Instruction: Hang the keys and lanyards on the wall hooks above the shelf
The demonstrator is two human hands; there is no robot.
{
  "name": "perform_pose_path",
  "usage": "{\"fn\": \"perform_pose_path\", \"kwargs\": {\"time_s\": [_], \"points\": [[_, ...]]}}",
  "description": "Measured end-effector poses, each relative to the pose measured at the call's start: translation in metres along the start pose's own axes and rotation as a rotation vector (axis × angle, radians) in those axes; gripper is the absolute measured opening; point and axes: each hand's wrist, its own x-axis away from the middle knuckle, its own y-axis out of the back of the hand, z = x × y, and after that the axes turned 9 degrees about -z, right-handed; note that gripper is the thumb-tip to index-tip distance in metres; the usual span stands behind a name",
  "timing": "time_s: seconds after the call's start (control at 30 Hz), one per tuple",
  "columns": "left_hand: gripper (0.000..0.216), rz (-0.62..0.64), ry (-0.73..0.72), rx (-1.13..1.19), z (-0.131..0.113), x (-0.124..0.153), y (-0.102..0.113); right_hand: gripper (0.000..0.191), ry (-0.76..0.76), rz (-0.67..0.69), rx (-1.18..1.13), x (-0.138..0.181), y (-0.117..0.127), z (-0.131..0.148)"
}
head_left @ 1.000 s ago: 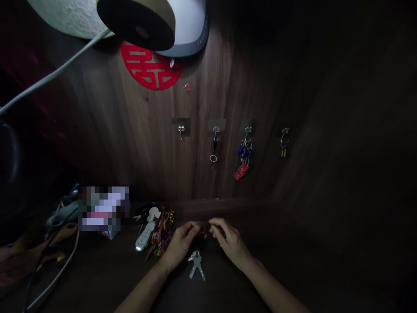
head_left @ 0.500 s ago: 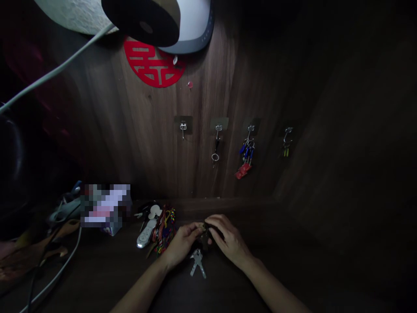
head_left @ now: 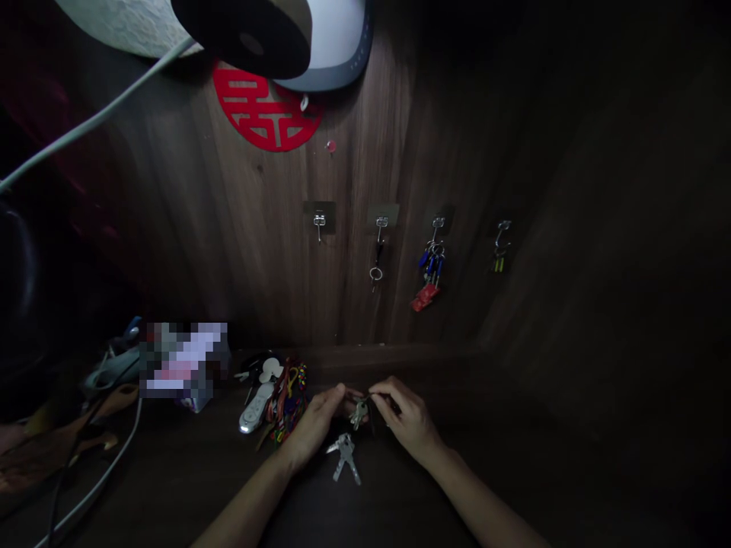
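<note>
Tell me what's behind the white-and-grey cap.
Behind the cap is a red cutout, its lower part showing against the wood-grain wall; anything else there is covered.

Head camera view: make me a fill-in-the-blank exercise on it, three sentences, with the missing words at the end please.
Small pale metal ____ show between the left hand and the right hand.
The brown wooden wall bears a row of ____ silver metal hooks.
The flat red piece hangs just below small, bright ____ key tags.
Missing words: keys; four; blue.
</note>
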Motion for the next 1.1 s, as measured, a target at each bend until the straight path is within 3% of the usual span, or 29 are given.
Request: {"fn": "perform_pose_path", "kwargs": {"time_s": [0.17,0.43,0.7,0.93,1.1], "points": [[0.045,0.009,-0.011,-0.042,0.004,0.001,0.000,0.014,-0.145,-0.095,-0.007,-0.001,0.000,-0.003],[0.038,0.030,-0.043,-0.081,0.006,0.002,-0.001,0.017,-0.256,-0.151,-0.026,-0.003,0.003,-0.004],[0.026,0.075,-0.118,-0.357,0.000,0.008,-0.005,0.021,-0.350,-0.265,-0.054,-0.007,0.016,-0.019],[0.028,0.068,-0.117,-0.378,0.005,0.005,-0.004,0.028,-0.458,-0.376,-0.107,-0.021,0.039,-0.036],[0.031,0.064,-0.076,-0.381,0.005,0.004,-0.005,0.035,-0.526,-0.522,-0.117,-0.047,0.073,-0.051]]}}
